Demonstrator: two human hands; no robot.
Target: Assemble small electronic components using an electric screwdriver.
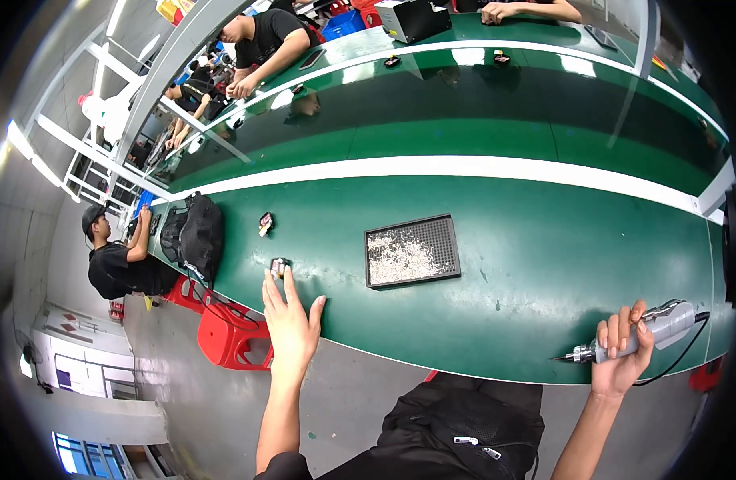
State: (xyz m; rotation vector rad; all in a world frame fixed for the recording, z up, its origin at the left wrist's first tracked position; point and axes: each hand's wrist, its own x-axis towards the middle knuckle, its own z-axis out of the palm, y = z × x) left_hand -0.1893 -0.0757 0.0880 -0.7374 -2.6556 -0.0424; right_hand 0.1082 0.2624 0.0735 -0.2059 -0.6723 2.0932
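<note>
Two bare hands are over the green-topped worktable (528, 256), and the shallow black rectangular tray (443, 230) resting on it serves here as the centre of the dial. Many tiny pale, silvery pieces (400, 258) are strewn across the tray, densest toward its 9 o'clock side; a grid of small holes shows bare toward 1 to 3 o'clock.

At 8 o'clock from the tray, the left hand (293, 322) is spread wide, thumb well away from the fingers, with nothing closed in its grip. Its fingertips point to 12 o'clock and reach a small dark, blocky part (281, 263), which lies at 9 o'clock from the tray; whether they press on it I cannot tell. A second small part, black with red and pale patches (266, 223), lies just beyond the first, near its 11 o'clock.

At 4 o'clock, the right hand (622, 346) is wrapped around a grey, cylindrical electric screwdriver (666, 324) with a metal nose, the thin bit aimed toward 9 o'clock. Its black cord (703, 317) loops down from the rear end.

Farther out at 9 o'clock sits a black fabric bag (196, 234); a red plastic stool (224, 336) stands at 8 o'clock, below the table's edge.
</note>
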